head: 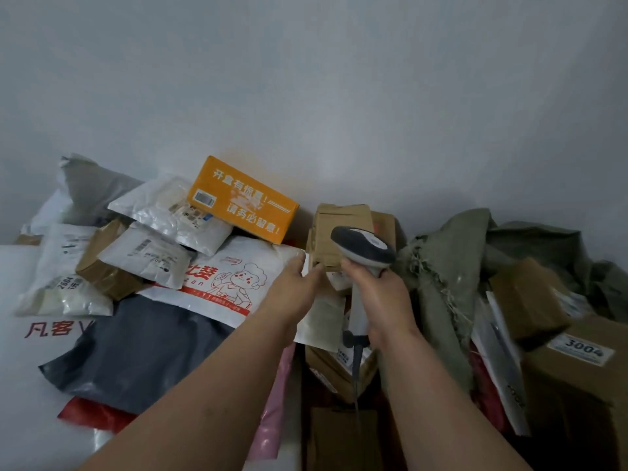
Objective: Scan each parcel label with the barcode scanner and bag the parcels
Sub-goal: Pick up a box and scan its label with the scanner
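My right hand [382, 294] grips the handle of a grey and white barcode scanner [363, 248], its head pointing left and up, its cable hanging down. My left hand [294, 287] pinches the edge of a small brown taped cardboard parcel [336, 229] standing just behind the scanner, with a white label at its lower edge. A pile of parcels lies to the left: an orange box [243, 198], white mailers [170, 205], and a white mailer with a red cartoon figure [221, 283]. A grey-green woven sack [448, 266] lies crumpled at the right.
A dark grey mailer [142, 348] and a red one [95, 414] lie at the front left. Brown cartons [574, 375] stand at the right, one labelled 3004. More brown boxes [339, 365] sit under my hands. A plain pale wall [306, 79] rises behind everything.
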Demonstrator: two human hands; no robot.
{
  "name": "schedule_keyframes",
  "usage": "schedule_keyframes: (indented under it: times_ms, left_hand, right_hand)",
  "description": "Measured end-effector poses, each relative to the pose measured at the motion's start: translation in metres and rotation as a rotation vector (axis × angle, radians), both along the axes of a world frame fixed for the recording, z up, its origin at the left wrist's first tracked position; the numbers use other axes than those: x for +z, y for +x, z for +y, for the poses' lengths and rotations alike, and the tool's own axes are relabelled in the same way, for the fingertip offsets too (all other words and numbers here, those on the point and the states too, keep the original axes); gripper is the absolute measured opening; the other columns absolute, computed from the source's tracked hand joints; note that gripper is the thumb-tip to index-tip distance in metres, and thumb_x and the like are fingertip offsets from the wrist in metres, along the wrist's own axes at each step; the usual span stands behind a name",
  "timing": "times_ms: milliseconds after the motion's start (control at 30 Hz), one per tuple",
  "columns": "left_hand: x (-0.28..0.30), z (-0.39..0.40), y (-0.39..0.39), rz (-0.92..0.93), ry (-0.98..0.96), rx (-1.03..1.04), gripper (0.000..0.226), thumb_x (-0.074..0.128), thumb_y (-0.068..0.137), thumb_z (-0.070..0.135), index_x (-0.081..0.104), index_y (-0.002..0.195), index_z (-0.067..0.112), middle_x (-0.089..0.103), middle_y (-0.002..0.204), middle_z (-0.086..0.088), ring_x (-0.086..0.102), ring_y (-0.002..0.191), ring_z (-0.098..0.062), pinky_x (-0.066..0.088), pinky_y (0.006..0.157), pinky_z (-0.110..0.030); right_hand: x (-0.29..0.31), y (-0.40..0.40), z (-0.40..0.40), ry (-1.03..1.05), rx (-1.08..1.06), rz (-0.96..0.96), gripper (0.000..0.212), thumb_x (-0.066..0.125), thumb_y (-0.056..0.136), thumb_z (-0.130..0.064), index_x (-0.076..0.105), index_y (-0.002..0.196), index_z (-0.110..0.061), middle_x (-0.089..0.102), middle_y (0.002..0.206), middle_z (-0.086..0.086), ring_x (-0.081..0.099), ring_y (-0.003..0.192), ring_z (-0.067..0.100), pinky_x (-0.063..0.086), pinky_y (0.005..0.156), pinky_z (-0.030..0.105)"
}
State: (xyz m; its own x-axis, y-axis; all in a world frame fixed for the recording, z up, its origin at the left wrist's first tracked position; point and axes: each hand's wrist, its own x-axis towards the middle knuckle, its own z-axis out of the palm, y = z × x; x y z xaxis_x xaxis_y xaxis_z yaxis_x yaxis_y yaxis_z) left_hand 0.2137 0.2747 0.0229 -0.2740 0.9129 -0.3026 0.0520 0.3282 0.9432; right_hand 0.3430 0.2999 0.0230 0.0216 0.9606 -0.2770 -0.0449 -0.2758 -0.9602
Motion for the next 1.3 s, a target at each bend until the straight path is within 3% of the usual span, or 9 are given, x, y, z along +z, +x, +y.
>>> schedule_keyframes:
  times_ms: [100, 267, 500, 600, 700, 800, 1033, 1200, 1300]
  left_hand:
    - [-0.008, 0.007, 0.002, -0.039, -0.006, -0.006, 0.044, 0.052, 0.1, 0.039, 0.045, 0.144, 0.035, 0.047, 0.149, 0.002, 0.047, 0.129, -0.018, 0.039, 0.111, -0.047]
    - [-0.013, -0.007, -0.006, -0.199, -0.028, 0.107, 0.069, 0.06, 0.093, 0.052, 0.031, 0.153, 0.033, 0.044, 0.15, -0.003, 0.049, 0.129, -0.025, 0.046, 0.103, -0.047]
    - [-0.009, -0.056, -0.014, -0.417, -0.004, 0.153, 0.115, 0.084, 0.046, 0.055, 0.027, 0.144, 0.031, 0.052, 0.132, -0.005, 0.056, 0.119, -0.026, 0.054, 0.094, -0.05]
    - [-0.002, -0.078, -0.016, -0.395, 0.039, 0.118, 0.122, 0.088, 0.045, 0.049, 0.022, 0.146, 0.033, 0.054, 0.126, 0.002, 0.059, 0.116, -0.022, 0.054, 0.093, -0.046]
    - [0.005, -0.104, -0.019, -0.295, 0.055, 0.119, 0.126, 0.093, 0.047, 0.047, 0.02, 0.148, 0.031, 0.053, 0.126, 0.005, 0.06, 0.107, -0.014, 0.059, 0.074, -0.028]
    - [0.006, -0.132, -0.026, -0.241, 0.032, 0.115, 0.137, 0.096, 0.041, 0.051, 0.018, 0.152, 0.032, 0.045, 0.144, -0.004, 0.057, 0.119, -0.025, 0.057, 0.09, -0.043]
    - [0.016, -0.193, -0.046, -0.751, 0.024, 0.155, 0.072, 0.074, 0.067, 0.049, 0.061, 0.129, 0.016, 0.073, 0.115, -0.012, 0.072, 0.102, -0.027, 0.054, 0.093, -0.042]
    - [0.016, -0.241, -0.063, -1.124, 0.073, 0.041, 0.075, 0.074, 0.073, 0.054, 0.062, 0.133, 0.01, 0.056, 0.14, -0.022, 0.053, 0.129, -0.037, 0.049, 0.099, -0.052]
    - [0.021, -0.263, -0.062, -1.141, 0.099, -0.107, 0.089, 0.088, 0.055, 0.052, 0.065, 0.128, 0.007, 0.058, 0.133, -0.025, 0.059, 0.118, -0.038, 0.048, 0.1, -0.053]
  right_hand:
    - [-0.009, 0.002, -0.003, -0.029, 0.027, 0.033, 0.026, 0.079, 0.083, -0.034, 0.074, 0.107, -0.028, 0.077, 0.099, -0.009, 0.069, 0.101, 0.015, 0.055, 0.094, 0.044]
    - [-0.014, 0.003, -0.025, -0.016, -0.05, 0.135, 0.043, 0.08, 0.082, -0.036, 0.067, 0.122, -0.026, 0.073, 0.114, -0.004, 0.065, 0.109, 0.019, 0.051, 0.101, 0.05]
    - [-0.004, 0.002, -0.077, 0.108, -0.058, 0.128, 0.03, 0.078, 0.084, -0.032, 0.07, 0.113, -0.035, 0.074, 0.112, -0.011, 0.067, 0.111, 0.014, 0.052, 0.1, 0.045]
    - [0.001, -0.005, -0.11, 0.181, 0.019, 0.094, 0.036, 0.08, 0.084, -0.031, 0.069, 0.118, -0.037, 0.073, 0.113, -0.02, 0.064, 0.113, 0.003, 0.051, 0.096, 0.03]
    - [0.009, -0.013, -0.141, 0.218, 0.07, 0.086, 0.044, 0.081, 0.077, -0.039, 0.07, 0.12, -0.032, 0.073, 0.117, -0.017, 0.064, 0.115, 0.001, 0.051, 0.103, 0.035]
    - [0.019, -0.018, -0.167, 0.256, 0.131, 0.05, 0.045, 0.081, 0.08, -0.04, 0.07, 0.123, -0.035, 0.071, 0.121, -0.016, 0.062, 0.119, 0.004, 0.05, 0.106, 0.043]
    - [0.041, -0.01, -0.211, 0.289, -0.07, 0.119, 0.02, 0.08, 0.084, -0.026, 0.077, 0.094, -0.043, 0.075, 0.096, -0.024, 0.069, 0.091, -0.007, 0.052, 0.075, 0.018]
    - [0.049, -0.001, -0.237, 0.12, -0.148, 0.263, 0.04, 0.08, 0.083, -0.026, 0.07, 0.121, -0.019, 0.076, 0.109, -0.001, 0.071, 0.102, 0.016, 0.055, 0.096, 0.045]
    - [0.053, -0.01, -0.258, 0.112, -0.055, 0.307, 0.046, 0.082, 0.074, -0.03, 0.071, 0.118, -0.021, 0.078, 0.105, 0.0, 0.074, 0.097, 0.019, 0.059, 0.085, 0.041]
